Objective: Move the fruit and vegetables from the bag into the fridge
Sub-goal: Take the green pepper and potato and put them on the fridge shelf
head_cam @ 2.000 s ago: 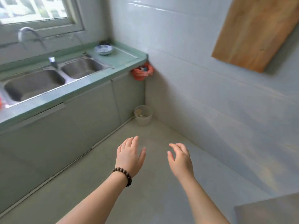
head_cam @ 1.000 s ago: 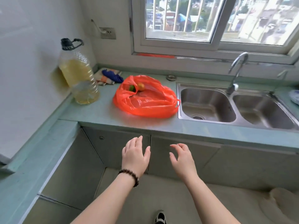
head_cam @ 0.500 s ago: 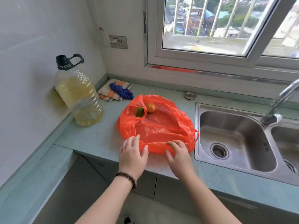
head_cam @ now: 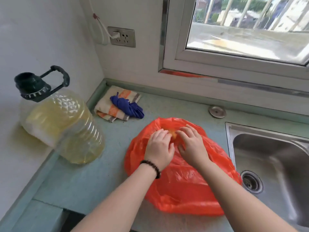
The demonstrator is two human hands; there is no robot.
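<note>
Orange plastic bag (head_cam: 182, 186) lying on the green tabletop (head_cam: 100, 178), just left of the steel sink (head_cam: 274, 158). Both hands reach into the bag's mouth at its far end: left hand (head_cam: 159, 149), with a bead bracelet (head_cam: 152, 165) at the wrist, and right hand (head_cam: 192, 145), fingers curled on either side of an orange fruit (head_cam: 173, 133); whether either grip pinches the fruit or the plastic cannot be told. Left of the bag stands 1 oil jug (head_cam: 61, 124); behind it lie a folded cloth (head_cam: 115, 103) and a blue rag (head_cam: 128, 106).
</note>
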